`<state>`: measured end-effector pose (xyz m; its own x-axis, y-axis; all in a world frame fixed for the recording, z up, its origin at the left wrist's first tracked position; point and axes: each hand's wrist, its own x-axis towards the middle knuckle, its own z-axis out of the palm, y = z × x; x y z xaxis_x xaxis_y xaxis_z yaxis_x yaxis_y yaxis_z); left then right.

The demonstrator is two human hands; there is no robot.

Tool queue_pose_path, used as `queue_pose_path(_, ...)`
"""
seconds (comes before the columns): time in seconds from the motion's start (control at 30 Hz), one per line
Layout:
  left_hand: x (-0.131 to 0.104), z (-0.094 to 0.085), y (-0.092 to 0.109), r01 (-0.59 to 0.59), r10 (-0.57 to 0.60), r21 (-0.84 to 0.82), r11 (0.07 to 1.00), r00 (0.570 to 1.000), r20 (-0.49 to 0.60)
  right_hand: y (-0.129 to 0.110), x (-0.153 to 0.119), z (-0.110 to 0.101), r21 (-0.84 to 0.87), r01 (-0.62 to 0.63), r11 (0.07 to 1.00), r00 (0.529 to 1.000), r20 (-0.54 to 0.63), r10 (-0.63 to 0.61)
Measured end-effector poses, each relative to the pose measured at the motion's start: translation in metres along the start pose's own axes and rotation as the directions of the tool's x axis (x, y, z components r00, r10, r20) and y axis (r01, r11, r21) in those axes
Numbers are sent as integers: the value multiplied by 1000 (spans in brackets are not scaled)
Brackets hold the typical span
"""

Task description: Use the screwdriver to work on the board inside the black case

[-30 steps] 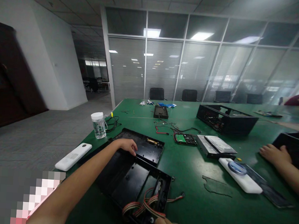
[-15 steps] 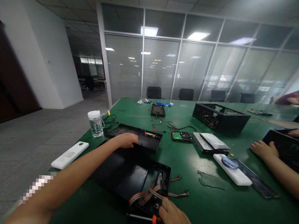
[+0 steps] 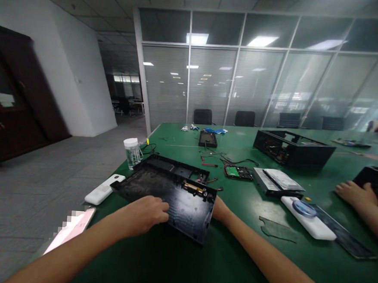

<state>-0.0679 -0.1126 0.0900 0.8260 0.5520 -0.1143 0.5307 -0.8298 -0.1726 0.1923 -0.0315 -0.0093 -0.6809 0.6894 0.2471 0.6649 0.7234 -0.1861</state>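
Observation:
My left hand (image 3: 151, 216) is closed on the near edge of a black plastic casing panel (image 3: 187, 210), which is tilted and raised off the table at its near side. A brass-coloured strip lies along its right part. Behind the panel's right edge is my right hand (image 3: 221, 210), its fingers hidden, so I cannot tell what they hold. Farther back lies a second black casing panel (image 3: 164, 165), partly covered by the first. Short cables (image 3: 212, 180) stick out at its right end. The screwdriver is out of sight.
A clear bottle (image 3: 132, 155), white device (image 3: 103, 189) and pink phone (image 3: 73, 228) line the left edge. A green circuit board (image 3: 235, 172), metal drive (image 3: 275, 182) and white device with a lens (image 3: 309, 219) lie right. A co-worker's hand (image 3: 356, 194) touches a black case (image 3: 376, 185).
My left hand has brought the farther panel nearer and lifted it. The panel with the cables is now behind it. My right hand has moved forward, and the screwdriver it held no longer shows.

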Motion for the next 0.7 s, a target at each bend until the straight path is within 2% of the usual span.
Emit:
queue_pose_path(0.03,-4,7,2,-4,4,7,1000,1000,2,9,-3,4,-40,36,999,999,2,-36)
queue_pose_path(0.17,-12,33,2,9,-9,8,1000,1000,20,41,-29,12,-176,-46,983,998,-54,37)
queue_pose_path(0.33,-8,58,-6,97,-93,-39,994,991,100,61,-56,-8,-226,-80,971,997,1,82)
queue_pose_path(0.47,-1,58,-19,241,-208,-145,960,955,209,77,-62,-20,-162,-101,982,994,-67,91)
queue_pose_path(0.57,19,48,-29,266,-172,-325,908,942,289,89,-62,-13,-63,-95,993,984,-157,85)
queue_pose_path(0.63,41,46,-32,227,-161,-376,899,967,197,94,-62,-4,-5,-76,997,980,-183,74)
queue_pose_path(0.7,67,51,-33,156,-164,-335,929,986,5,95,-61,3,33,-52,998,979,-196,58)
